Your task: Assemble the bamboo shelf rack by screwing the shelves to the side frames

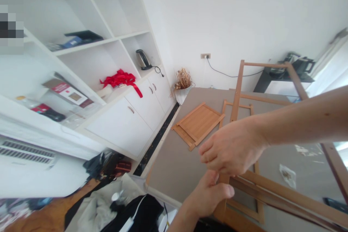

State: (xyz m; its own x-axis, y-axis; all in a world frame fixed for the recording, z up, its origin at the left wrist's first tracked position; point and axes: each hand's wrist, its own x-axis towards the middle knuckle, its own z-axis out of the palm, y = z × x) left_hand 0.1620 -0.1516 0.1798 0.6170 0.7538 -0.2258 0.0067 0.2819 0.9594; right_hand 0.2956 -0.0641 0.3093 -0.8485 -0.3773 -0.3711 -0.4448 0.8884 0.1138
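A wooden frame (288,197) of slim brown bars stands upright at the table's near right side. My left hand (205,194) is wrapped round one of its posts low in the view, with the thumb across the front of the wood. Just above it my right hand (233,148) reaches in from the right, fingers curled together at the same post. Whatever those fingers hold is hidden behind the knuckles. Past my hands, flat wooden panels (198,123) lie stacked on the grey table (168,166). Partly behind the upright frame rests a smaller open wooden frame (251,108).
A small clear plastic bag (287,175) lies on the table at right. Kettles (303,66) stand on a dark cabinet beyond. White shelving on the left holds red ribbon (119,79), a steel kettle (143,59) and a bottle (45,110). Clothes (100,206) are heaped at bottom left.
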